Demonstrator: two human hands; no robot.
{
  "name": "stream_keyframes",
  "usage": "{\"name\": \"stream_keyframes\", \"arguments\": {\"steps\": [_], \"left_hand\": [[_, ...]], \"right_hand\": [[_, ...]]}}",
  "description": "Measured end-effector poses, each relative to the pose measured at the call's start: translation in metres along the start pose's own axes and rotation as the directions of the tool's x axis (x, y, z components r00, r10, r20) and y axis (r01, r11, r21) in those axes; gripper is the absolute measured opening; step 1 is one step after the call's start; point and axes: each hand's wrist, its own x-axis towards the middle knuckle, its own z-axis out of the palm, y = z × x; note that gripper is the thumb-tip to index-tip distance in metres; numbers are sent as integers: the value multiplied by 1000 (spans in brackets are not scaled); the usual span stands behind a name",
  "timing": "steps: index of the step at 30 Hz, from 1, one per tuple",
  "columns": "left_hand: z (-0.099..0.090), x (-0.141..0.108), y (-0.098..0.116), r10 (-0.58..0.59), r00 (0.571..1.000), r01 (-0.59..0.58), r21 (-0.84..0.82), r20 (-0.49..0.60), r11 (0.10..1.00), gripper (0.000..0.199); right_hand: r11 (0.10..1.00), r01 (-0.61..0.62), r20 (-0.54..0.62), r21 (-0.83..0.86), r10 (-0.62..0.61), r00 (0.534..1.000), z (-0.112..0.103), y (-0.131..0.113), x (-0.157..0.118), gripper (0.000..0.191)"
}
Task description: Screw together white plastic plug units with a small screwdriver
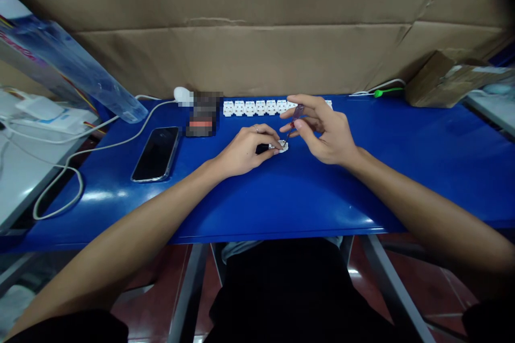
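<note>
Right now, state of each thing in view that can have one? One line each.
left hand, closed on the small white piece
small white piece, gripped, black part beside it under the fingers
right hand, raised above the table, pinching the purple piece
purple piece, translucent, held in the fingers
white terminal strip, lying flat along the far table edge
smartphone, screen up, dark
white cable, slack, looped on the table

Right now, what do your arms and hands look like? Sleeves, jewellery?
The left forearm and right forearm are bare, and the left hand and right hand are ungloved. Dark sleeves show at the bottom edge. A silver-coloured ring sits on one left finger.
</note>
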Motion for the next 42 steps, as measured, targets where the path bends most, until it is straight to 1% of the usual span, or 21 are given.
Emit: {"name": "stream_keyframes", "arguments": {"steps": [1, 3, 6, 8, 11, 13, 17, 22, 27, 33, 39, 40, 42], "left_hand": [[0, 0, 0, 2, 1000, -2, -3, -1, 1000, 14], [0, 0, 0, 4, 1000, -4, -3, -1, 1000, 13], [0, 0, 0, 2, 1000, -2, 10, 1, 1000, 13], [0, 0, 0, -4, 1000, 4, 14, 3, 1000, 13], [0, 0, -1, -4, 1000, 4, 5, -1, 1000, 13], [1, 0, -2, 0, 1000, 0, 2, 0, 1000, 13], [1, 0, -2, -1, 1000, 1, 10, 5, 1000, 13], [1, 0, -2, -3, 1000, 3, -1, 4, 1000, 14], [0, 0, -1, -6, 1000, 6, -8, 11, 1000, 14], [-1, 0, 1, -27, 999, 27, -2, 25, 1000, 14], [0, 0, -1, -2, 1000, 2, 1, 6, 1000, 14], [1, 0, -2, -2, 1000, 2, 1, 6, 1000, 14], [1, 0, -2, 1, 1000, -1, -4, 5, 1000, 14]], "right_hand": [[1000, -5, 1, -5, 5, 1000, 0, -1, 0, 50], [999, -9, -31, -49, 7, 999, 0, -3, 1, 49], [995, 22, -62, -95, -28, 998, 1, -3, 2, 45], [997, 36, -26, -68, -38, 999, 0, -2, 2, 46], [1000, 7, 21, -20, -6, 1000, 0, 0, 2, 49], [1000, -3, 4, -29, 3, 1000, 1, 1, 1, 49], [997, 31, -66, -71, -36, 997, 1, 0, -1, 46], [1000, -4, -2, -14, 4, 1000, 1, -5, 1, 50], [996, -12, -59, -83, 7, 998, 1, -6, 1, 46], [999, -43, -9, -23, 43, 999, 1, 0, -1, 50], [994, -8, -141, -112, -8, 990, 3, 1, 0, 45], [993, -11, -139, -114, -5, 990, 2, 0, 0, 45], [996, -24, -94, -88, 16, 995, 2, -1, 0, 46]]}}
